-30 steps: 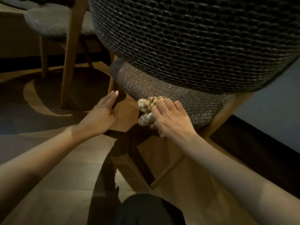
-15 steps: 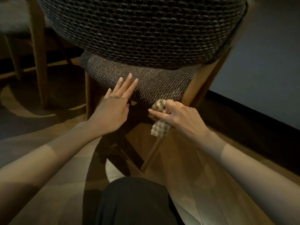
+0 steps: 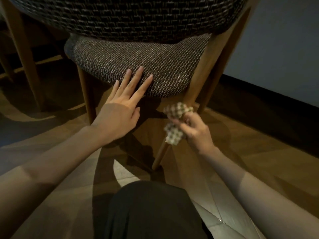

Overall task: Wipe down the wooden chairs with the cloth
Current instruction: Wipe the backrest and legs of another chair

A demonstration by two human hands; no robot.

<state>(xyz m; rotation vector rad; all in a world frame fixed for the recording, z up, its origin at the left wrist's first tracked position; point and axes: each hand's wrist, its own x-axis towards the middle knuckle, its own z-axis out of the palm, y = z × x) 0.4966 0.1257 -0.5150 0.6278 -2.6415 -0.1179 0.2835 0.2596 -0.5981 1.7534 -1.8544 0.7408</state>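
Right hand [image 3: 196,131] holds cloth [image 3: 173,136] against chair leg [image 3: 198,80]

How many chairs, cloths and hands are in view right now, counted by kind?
Chairs: 2, the near chair and another chair at the left, only its wooden legs showing.
Cloths: 1, the checked cloth, against the near chair's leg.
Hands: 2, left hand flat on the seat, right hand gripping the cloth.
Total: 5.

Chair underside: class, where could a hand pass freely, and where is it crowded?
Free: the gap under the seat between the left leg and the left hand; also bare floor between the right leg and the skirting. Crowded: at that leg, where the right hand grips the cloth.
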